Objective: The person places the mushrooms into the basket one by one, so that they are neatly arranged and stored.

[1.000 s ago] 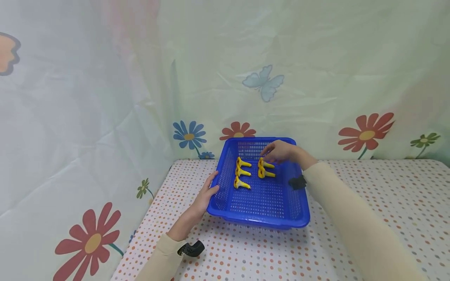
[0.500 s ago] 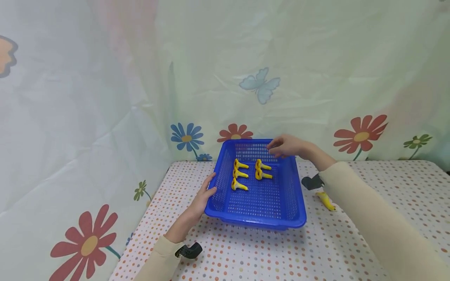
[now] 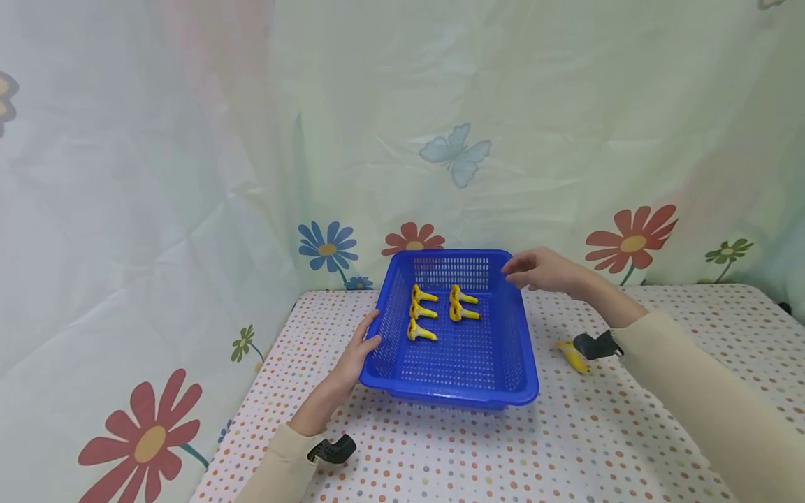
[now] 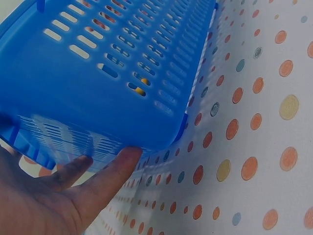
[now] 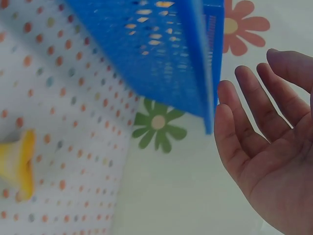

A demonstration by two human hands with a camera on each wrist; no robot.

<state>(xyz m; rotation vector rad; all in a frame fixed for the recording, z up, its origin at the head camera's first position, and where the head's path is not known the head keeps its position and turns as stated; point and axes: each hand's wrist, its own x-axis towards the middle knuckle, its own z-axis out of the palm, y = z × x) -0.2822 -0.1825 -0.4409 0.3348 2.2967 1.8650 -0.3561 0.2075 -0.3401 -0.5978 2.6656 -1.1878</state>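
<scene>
A blue perforated plastic basket (image 3: 440,395) holds several yellow, trumpet-shaped mushrooms. Three, including the nearest mushroom (image 3: 423,330), form a column on the left; two, with one mushroom (image 3: 465,314) in front, lie right of them. My left hand (image 3: 353,362) rests its extended fingertips against the basket's left side, which the left wrist view confirms. Over the basket's back right corner, my right hand (image 3: 546,271) is raised with nothing in it; in the right wrist view its fingers are loosely bent. Another yellow mushroom (image 3: 573,357) lies outside on the right, partly hidden by the wrist camera.
The table (image 3: 415,461) has a dotted cloth. Behind it and along the left hang pale sheets (image 3: 541,175) printed with flowers and a butterfly. A black camera (image 3: 333,449) sits on the left wrist and another black camera (image 3: 597,345) on the right.
My right hand has let go of the rear mushroom in the right column, lifted and moved right past the basket's corner. The mushroom outside has come into view. My left hand stays on the basket.
</scene>
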